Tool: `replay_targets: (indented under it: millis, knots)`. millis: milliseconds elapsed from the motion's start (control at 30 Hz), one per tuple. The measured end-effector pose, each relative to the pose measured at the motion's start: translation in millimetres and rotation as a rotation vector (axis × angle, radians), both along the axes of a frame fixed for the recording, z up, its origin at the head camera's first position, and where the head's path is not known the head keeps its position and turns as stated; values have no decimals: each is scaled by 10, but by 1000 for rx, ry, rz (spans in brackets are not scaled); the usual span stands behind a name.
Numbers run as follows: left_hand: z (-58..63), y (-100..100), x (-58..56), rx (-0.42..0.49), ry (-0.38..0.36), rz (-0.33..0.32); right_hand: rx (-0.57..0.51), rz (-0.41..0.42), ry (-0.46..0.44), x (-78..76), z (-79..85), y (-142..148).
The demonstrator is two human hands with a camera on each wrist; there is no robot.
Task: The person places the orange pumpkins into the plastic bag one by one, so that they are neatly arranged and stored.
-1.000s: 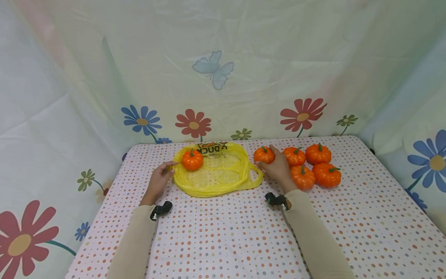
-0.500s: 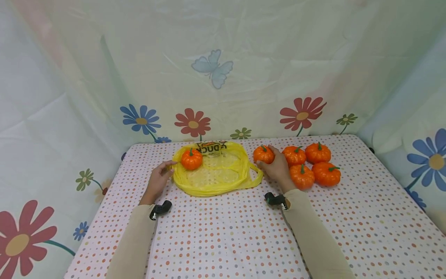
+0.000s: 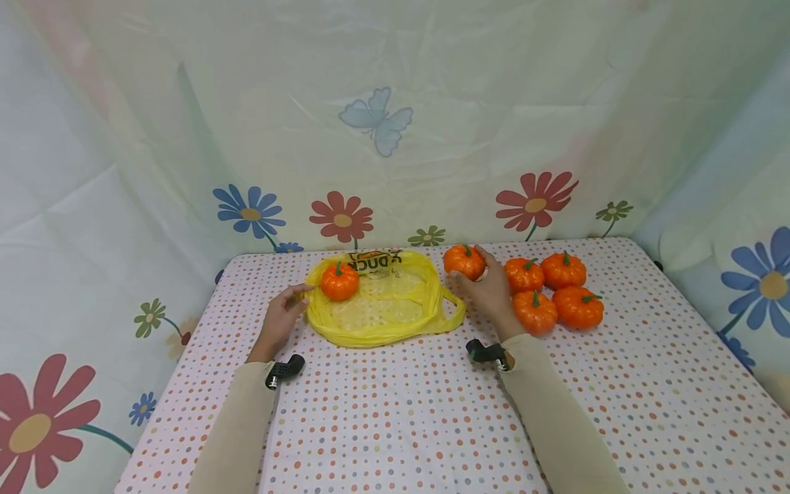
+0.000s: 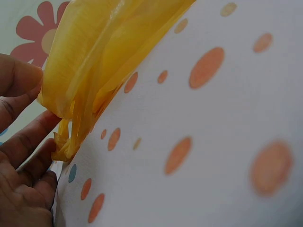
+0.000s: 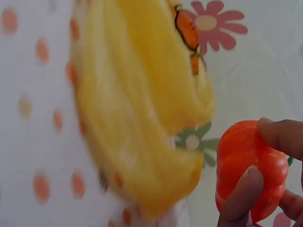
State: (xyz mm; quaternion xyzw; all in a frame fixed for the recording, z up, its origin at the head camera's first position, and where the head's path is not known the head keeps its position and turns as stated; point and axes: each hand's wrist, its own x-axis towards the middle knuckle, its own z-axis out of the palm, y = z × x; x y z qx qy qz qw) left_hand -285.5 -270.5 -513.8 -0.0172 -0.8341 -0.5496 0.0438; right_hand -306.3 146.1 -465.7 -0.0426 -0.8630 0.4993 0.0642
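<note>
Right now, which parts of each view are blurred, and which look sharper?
Right wrist: the yellow bag and dotted tablecloth blur, the held pumpkin looks sharper; left wrist: the dot at lower right is soft, dots near the left hand crisper; head: no strong blur.

Four ribbed orange pumpkins (image 3: 558,281) are blocking passage right of right grip (image 3: 487,291); white polka-dotted counter (image 3: 382,418) is leaving room between beige sleeves (image 3: 237,418).

The person wears beige sleeves (image 3: 230,432) and black wrist cameras (image 3: 290,368).
</note>
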Motion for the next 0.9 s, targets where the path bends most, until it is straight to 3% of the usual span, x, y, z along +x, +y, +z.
replay_targets:
  millis: [200,400,667,900]
  knots:
    - [5,-18,-7,-18,-21,11,30,46,-17,91,208,-313]
    - [8,-28,-21,-13,-28,10,-45,188,61,39,294,-633]
    - [-3,-17,-25,1,-8,7,54,289,106,-130,271,-1040]
    - [1,14,-14,9,-9,12,71,306,67,-228,117,-1237]
